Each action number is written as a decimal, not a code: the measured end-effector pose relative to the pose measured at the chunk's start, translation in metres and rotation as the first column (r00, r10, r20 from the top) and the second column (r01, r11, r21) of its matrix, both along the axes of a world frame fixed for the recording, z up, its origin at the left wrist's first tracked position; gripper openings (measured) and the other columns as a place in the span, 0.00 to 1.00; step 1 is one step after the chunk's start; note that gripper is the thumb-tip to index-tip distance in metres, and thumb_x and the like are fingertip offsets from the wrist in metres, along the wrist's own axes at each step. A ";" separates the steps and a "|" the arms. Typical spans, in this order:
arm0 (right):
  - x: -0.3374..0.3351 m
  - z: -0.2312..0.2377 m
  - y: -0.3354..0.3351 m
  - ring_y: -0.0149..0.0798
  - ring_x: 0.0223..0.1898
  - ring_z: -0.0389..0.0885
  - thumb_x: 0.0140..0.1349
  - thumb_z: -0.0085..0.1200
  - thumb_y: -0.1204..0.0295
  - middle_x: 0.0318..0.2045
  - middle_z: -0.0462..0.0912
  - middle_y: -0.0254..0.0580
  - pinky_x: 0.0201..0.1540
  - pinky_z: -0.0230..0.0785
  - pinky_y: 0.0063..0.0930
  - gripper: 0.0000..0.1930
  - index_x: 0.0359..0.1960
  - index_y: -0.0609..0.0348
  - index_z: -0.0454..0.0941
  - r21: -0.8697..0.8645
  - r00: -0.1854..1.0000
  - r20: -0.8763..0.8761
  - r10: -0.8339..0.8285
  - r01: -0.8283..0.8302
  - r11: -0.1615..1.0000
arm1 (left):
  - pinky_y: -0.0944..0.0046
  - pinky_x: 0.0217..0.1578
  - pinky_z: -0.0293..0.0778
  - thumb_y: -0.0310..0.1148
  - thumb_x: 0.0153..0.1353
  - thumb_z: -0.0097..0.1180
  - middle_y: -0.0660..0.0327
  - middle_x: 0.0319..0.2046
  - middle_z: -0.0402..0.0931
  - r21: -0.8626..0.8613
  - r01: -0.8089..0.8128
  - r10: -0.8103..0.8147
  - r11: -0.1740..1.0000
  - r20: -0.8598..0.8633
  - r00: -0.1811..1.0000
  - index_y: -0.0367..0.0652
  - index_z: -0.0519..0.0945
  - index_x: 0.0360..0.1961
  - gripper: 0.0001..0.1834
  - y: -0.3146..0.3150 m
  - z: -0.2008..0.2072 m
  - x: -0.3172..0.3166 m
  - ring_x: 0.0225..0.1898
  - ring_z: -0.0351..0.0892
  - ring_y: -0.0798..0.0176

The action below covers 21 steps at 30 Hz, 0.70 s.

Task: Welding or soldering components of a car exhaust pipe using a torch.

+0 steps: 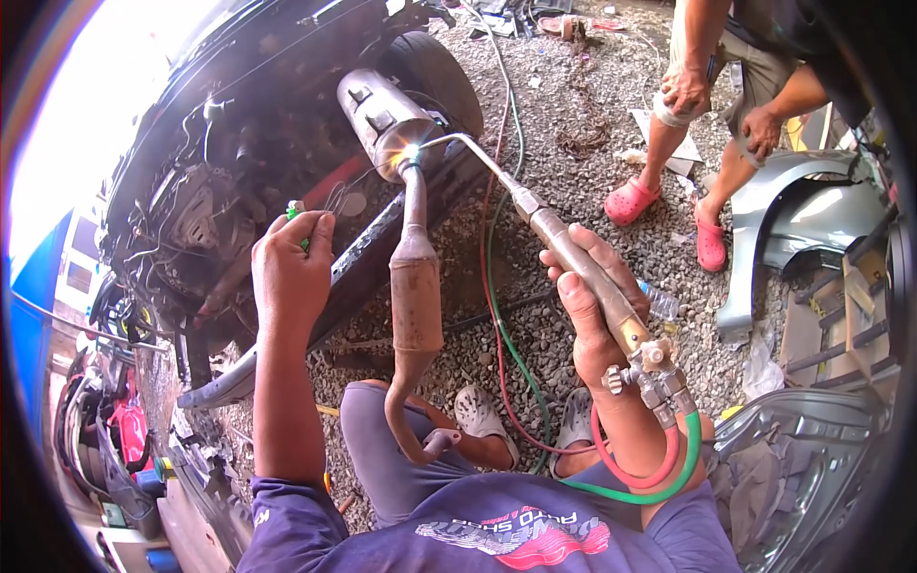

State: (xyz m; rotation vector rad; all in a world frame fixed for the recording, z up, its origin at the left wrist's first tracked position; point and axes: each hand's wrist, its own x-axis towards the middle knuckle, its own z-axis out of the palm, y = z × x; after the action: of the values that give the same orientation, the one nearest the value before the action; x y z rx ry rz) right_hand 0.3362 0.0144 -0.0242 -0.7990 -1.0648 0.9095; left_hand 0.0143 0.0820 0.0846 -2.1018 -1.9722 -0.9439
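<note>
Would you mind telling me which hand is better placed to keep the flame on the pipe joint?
Right hand: it grips the torch, tip at the joint. The left hand holds a small green item.

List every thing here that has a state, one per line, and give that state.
Torch: lit, flame at its tip, gripped in the right hand.
Exhaust pipe: rusty, glowing at the joint under the flame.
Muffler: lying on the gravel, joined to the pipe.
Left hand: shut on a thin rod with a green end.
Hoses: red and green, coupled to the torch.
Car: front stripped, wiring exposed.
</note>
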 end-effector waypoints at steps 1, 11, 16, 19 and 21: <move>0.000 0.000 0.000 0.38 0.60 0.89 0.80 0.62 0.70 0.62 0.88 0.53 0.65 0.81 0.30 0.25 0.73 0.69 0.76 -0.001 1.000 -0.002 0.000 0.000 1.000 | 0.62 0.32 0.80 0.35 0.78 0.66 0.55 0.40 0.87 -0.017 -0.005 0.005 1.000 -0.018 1.000 0.33 0.92 0.51 0.14 0.000 0.000 0.000 0.27 0.88 0.67; 0.000 0.003 -0.001 0.38 0.59 0.89 0.80 0.62 0.70 0.61 0.88 0.53 0.66 0.81 0.30 0.25 0.73 0.69 0.76 -0.023 1.000 -0.025 0.006 -0.007 1.000 | 0.62 0.32 0.81 0.35 0.78 0.66 0.55 0.40 0.87 -0.007 -0.003 0.003 1.000 0.000 1.000 0.32 0.92 0.51 0.15 0.002 0.000 -0.002 0.27 0.88 0.67; -0.001 0.003 -0.001 0.38 0.59 0.89 0.80 0.62 0.70 0.61 0.88 0.54 0.65 0.81 0.30 0.25 0.73 0.69 0.77 -0.009 1.000 -0.017 -0.005 0.005 1.000 | 0.62 0.32 0.81 0.35 0.78 0.66 0.55 0.40 0.87 -0.004 -0.001 0.001 1.000 -0.001 1.000 0.32 0.91 0.51 0.14 0.001 -0.001 -0.001 0.27 0.88 0.67; 0.001 0.002 0.000 0.38 0.58 0.90 0.80 0.61 0.70 0.61 0.88 0.54 0.65 0.81 0.30 0.25 0.73 0.69 0.77 -0.020 1.000 -0.001 -0.004 0.004 1.000 | 0.62 0.32 0.81 0.35 0.78 0.66 0.55 0.40 0.87 -0.003 -0.008 0.008 1.000 -0.008 1.000 0.32 0.92 0.50 0.14 0.001 0.000 -0.001 0.27 0.88 0.67; 0.001 0.002 0.000 0.38 0.58 0.90 0.80 0.61 0.69 0.61 0.88 0.55 0.65 0.81 0.30 0.25 0.73 0.69 0.77 -0.028 1.000 0.002 0.004 -0.004 1.000 | 0.62 0.32 0.81 0.35 0.78 0.66 0.55 0.40 0.87 -0.009 -0.013 0.013 1.000 -0.024 1.000 0.32 0.92 0.50 0.14 0.001 0.000 -0.002 0.27 0.88 0.67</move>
State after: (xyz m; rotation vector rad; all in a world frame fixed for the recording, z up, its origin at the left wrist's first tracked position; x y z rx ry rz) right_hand 0.3373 0.0144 -0.0225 -0.8211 -1.0579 0.9291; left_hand 0.0121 0.0830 0.0851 -2.0928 -1.9800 -0.9051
